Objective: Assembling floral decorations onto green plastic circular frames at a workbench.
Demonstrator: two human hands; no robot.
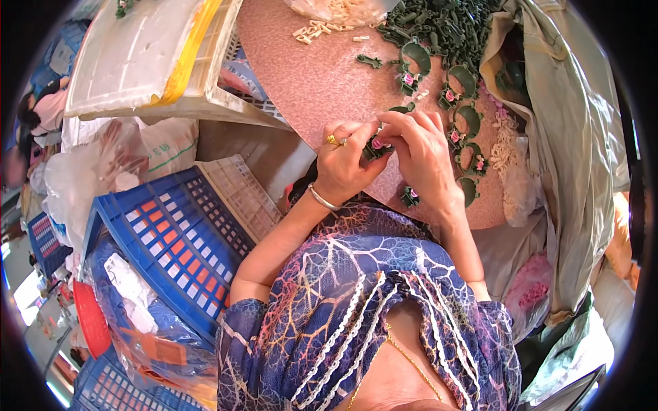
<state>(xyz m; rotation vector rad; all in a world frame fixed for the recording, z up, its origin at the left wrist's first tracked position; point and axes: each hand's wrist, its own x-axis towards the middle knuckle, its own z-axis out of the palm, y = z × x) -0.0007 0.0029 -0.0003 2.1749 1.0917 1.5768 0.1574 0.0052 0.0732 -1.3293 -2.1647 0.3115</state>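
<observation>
Pinching a green flowered piece (377,144), left fingers (358,130) clench; right fingers (399,122) bend near, hold unclear.

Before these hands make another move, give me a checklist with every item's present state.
1. Left hand pinching the green piece with a pink flower: ok.
2. Right hand gripping it too: cannot tell; its fingers hide the contact.
3. Green parts pile clear of both hands: ok.
4. Pale pieces all inside the clear bag: not ok; some lie loose on the table.
</observation>
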